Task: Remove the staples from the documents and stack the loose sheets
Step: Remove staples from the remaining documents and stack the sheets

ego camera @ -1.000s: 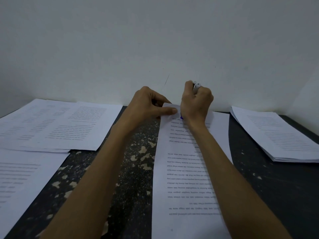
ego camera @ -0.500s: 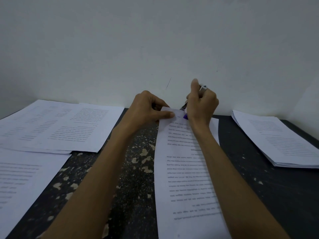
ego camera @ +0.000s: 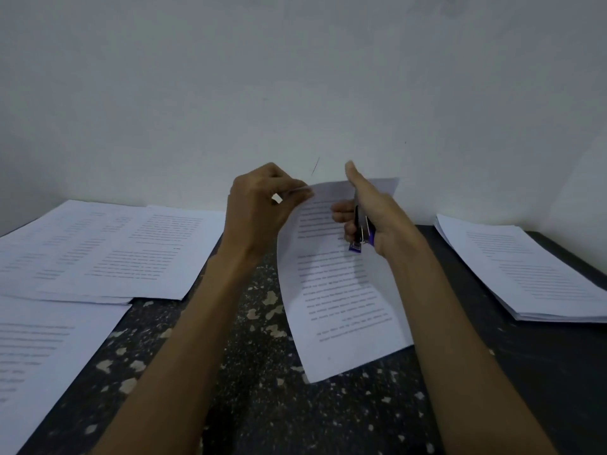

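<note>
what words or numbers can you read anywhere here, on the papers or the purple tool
No text here can be quoted.
On the sheet pinched by the left hand: printed lines, too blurred to read.
On the papers at the left: printed lines, too small and blurred.
On the stack at the right: printed lines, too blurred.
On the purple tool in the right hand: no label shows.

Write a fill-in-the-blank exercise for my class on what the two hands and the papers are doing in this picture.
1. The left hand pinches one top ____ of the document.
2. The tool gripped by the right hand has a ____ lower end.
3. The thick stack of sheets lies on the person's ____ side.

Missing words: corner; purple; right.
</note>
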